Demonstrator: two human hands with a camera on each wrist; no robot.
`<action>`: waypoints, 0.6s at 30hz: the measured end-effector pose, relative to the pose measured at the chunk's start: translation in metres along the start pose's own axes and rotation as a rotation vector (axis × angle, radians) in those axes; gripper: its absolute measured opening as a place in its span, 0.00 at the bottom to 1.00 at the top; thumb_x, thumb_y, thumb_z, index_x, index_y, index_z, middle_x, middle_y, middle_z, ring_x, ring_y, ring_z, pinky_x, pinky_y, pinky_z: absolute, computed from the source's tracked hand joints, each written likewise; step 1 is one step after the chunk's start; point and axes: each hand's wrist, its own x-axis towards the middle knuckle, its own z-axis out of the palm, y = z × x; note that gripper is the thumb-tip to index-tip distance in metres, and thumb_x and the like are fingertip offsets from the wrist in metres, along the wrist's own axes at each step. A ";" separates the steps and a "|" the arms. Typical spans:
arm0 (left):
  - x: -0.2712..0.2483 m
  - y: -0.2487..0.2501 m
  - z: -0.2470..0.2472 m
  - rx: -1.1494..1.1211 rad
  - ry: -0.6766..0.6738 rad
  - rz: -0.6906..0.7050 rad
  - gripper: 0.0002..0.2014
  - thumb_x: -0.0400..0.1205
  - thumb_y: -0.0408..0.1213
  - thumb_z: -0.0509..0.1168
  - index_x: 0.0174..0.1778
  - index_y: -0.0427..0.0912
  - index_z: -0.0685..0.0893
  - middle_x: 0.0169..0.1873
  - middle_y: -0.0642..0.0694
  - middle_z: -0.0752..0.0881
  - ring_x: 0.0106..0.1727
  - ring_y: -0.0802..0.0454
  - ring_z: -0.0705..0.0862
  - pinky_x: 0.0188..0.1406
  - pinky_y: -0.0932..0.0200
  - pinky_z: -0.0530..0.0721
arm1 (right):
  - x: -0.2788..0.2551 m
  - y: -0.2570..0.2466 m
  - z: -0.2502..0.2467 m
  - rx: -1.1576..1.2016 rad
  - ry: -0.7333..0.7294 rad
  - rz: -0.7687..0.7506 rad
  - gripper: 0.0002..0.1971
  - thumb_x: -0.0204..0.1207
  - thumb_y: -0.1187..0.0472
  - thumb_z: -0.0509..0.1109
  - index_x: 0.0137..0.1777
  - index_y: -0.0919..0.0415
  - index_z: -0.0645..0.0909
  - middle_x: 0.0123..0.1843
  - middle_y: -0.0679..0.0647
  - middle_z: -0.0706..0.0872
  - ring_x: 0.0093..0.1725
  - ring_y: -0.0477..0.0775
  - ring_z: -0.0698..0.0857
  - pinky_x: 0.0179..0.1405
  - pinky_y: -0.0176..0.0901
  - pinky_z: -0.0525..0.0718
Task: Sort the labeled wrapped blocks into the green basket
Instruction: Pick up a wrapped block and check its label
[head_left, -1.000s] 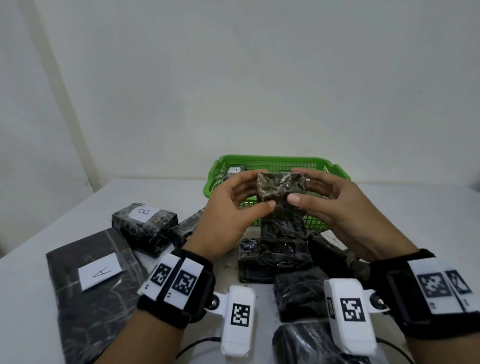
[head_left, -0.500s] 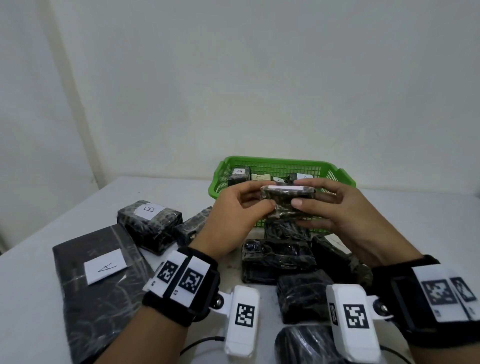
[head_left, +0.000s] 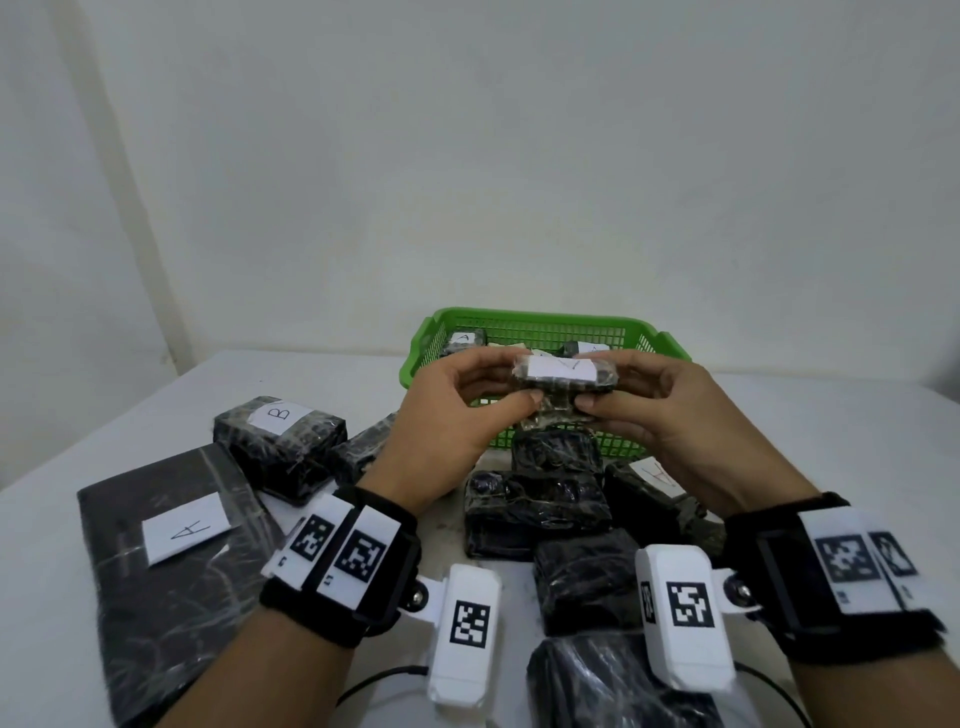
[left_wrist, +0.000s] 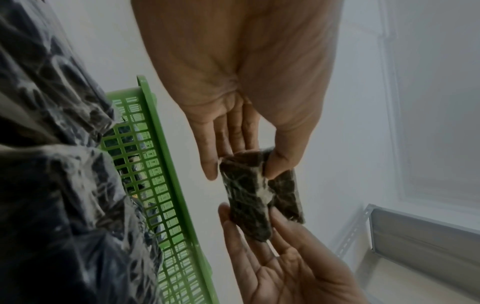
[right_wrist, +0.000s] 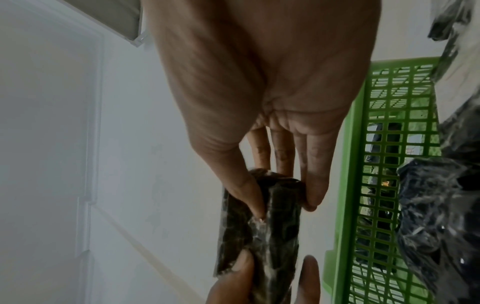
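Small wrapped block (head_left: 563, 378), white label up, held in the air just before the green basket (head_left: 660, 338) — left hand (head_left: 447, 415) pinching its left end, right hand (head_left: 670, 410) its right end, thumbs beneath and fingers behind. Other wrapped blocks (head_left: 535, 506) lie on the table (head_left: 104, 410) below.

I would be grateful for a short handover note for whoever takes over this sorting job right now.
Left hand and right hand pinch opposite ends of one small wrapped block, white label up, just in front of the green basket.
Done: a few labelled blocks lie in the basket, one marked A.
Left: the held block; on the table, block B, the flat A package and a pile of dark wrapped blocks.
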 end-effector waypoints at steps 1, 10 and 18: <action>0.000 -0.001 0.000 0.004 -0.001 0.022 0.20 0.76 0.26 0.78 0.64 0.41 0.88 0.57 0.47 0.93 0.61 0.51 0.91 0.68 0.47 0.87 | 0.000 -0.001 0.000 0.014 -0.025 0.014 0.23 0.69 0.74 0.81 0.64 0.62 0.88 0.60 0.59 0.95 0.63 0.60 0.93 0.65 0.52 0.90; -0.001 -0.004 -0.003 -0.076 -0.152 0.024 0.32 0.72 0.24 0.79 0.73 0.42 0.81 0.67 0.43 0.87 0.70 0.49 0.85 0.65 0.57 0.86 | -0.002 -0.003 0.011 0.205 -0.055 0.070 0.28 0.67 0.62 0.79 0.67 0.71 0.86 0.62 0.64 0.94 0.57 0.56 0.94 0.53 0.40 0.94; -0.002 -0.003 0.000 -0.105 -0.089 -0.101 0.19 0.81 0.30 0.74 0.69 0.43 0.86 0.58 0.41 0.92 0.59 0.44 0.92 0.54 0.52 0.91 | 0.000 -0.001 0.008 0.171 -0.043 0.006 0.28 0.61 0.63 0.82 0.64 0.66 0.88 0.57 0.62 0.95 0.55 0.56 0.95 0.48 0.39 0.93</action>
